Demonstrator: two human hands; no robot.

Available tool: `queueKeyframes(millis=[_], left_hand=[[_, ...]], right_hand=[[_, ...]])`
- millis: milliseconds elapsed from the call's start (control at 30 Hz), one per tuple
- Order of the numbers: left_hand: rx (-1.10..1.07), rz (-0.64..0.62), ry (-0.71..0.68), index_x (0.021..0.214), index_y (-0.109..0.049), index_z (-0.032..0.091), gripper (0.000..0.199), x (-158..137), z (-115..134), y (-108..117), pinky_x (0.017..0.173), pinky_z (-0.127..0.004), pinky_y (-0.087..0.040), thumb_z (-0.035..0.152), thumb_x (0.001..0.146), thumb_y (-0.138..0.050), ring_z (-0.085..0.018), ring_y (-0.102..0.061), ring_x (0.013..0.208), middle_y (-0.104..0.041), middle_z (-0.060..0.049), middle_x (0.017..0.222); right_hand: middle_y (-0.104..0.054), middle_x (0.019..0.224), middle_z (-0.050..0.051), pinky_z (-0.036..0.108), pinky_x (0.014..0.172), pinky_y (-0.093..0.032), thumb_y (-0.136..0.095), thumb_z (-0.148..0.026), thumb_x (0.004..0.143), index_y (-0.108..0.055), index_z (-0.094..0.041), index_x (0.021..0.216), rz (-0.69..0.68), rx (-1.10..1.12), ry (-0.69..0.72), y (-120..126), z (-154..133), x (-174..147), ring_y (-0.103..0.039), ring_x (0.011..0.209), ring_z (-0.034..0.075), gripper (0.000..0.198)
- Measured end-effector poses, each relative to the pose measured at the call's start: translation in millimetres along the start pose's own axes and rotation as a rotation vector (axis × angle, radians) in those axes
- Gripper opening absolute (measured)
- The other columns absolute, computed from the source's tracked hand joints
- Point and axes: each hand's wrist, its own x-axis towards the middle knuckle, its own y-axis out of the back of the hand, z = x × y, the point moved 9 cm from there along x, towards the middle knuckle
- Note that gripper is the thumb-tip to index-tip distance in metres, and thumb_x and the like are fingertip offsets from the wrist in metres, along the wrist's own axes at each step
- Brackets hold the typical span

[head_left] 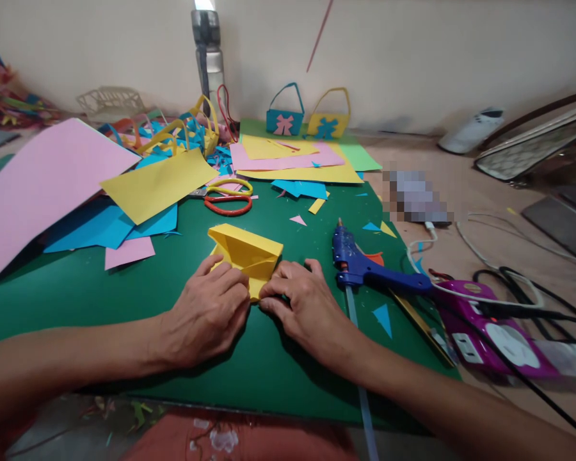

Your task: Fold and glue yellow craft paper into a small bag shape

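A folded yellow paper bag (249,246) sits on the green board, its near side open toward me. My left hand (214,310) presses on its left and front part with curled fingers. At the front right corner, my right hand (300,298) pinches the paper between thumb and fingers. The fingers hide the bag's lower edge. To the right of my right hand lies a blue glue gun (365,266) with a clear glue stick (352,314) trailing from it. Scissors (228,195) with yellow and red handles rest behind the bag.
Small finished paper bags, one blue (285,121) and one yellow (327,125), stand by the wall. Pink (52,186) and yellow (158,186) sheets lie at left over blue ones. A purple power strip (494,333) with cables is at right, near a blurred-out phone (417,195).
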Motion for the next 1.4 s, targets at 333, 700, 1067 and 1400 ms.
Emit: queueKeyframes(millis=[333,700,1067,1400], left_hand=[[-0.037,0.023,-0.007,0.071,-0.057,0.015,0.017,-3,-1,2,0.089,-0.043,-0.044,0.015,0.085,-0.047,-0.016,-0.056,0.074,-0.063,-0.005,0.076],[0.010,0.074,-0.168,0.076,-0.061,0.014,0.007,-20,11,12,0.105,-0.047,-0.035,0.014,0.081,-0.056,-0.015,-0.061,0.079,-0.067,-0.004,0.081],[0.001,0.029,-0.219,0.078,-0.062,0.013,0.007,-20,12,8,0.099,-0.046,-0.041,0.016,0.081,-0.056,-0.018,-0.060,0.082,-0.066,-0.007,0.082],[0.007,0.084,-0.236,0.080,-0.060,0.013,0.006,-23,13,11,0.100,-0.046,-0.040,0.017,0.082,-0.056,-0.018,-0.060,0.084,-0.067,-0.006,0.083]], right_hand=[[-0.058,0.078,0.001,0.035,0.080,-0.024,-0.060,-0.016,0.081,-0.065,-0.019,0.068,0.011,-0.008,-0.011,-2,-3,2,-0.050,0.082,0.016,0.013],[-0.060,0.073,0.001,0.037,0.081,-0.022,-0.058,-0.018,0.081,-0.065,-0.019,0.066,0.010,-0.100,-0.020,-2,-3,7,-0.052,0.077,0.016,0.017],[-0.063,0.070,0.003,0.042,0.084,-0.023,-0.059,-0.019,0.079,-0.065,-0.018,0.065,-0.016,-0.151,-0.025,-3,-6,11,-0.052,0.075,0.018,0.015],[-0.060,0.066,0.002,0.041,0.084,-0.023,-0.056,-0.018,0.079,-0.063,-0.017,0.061,-0.038,-0.183,-0.028,-4,-7,13,-0.051,0.071,0.016,0.019]])
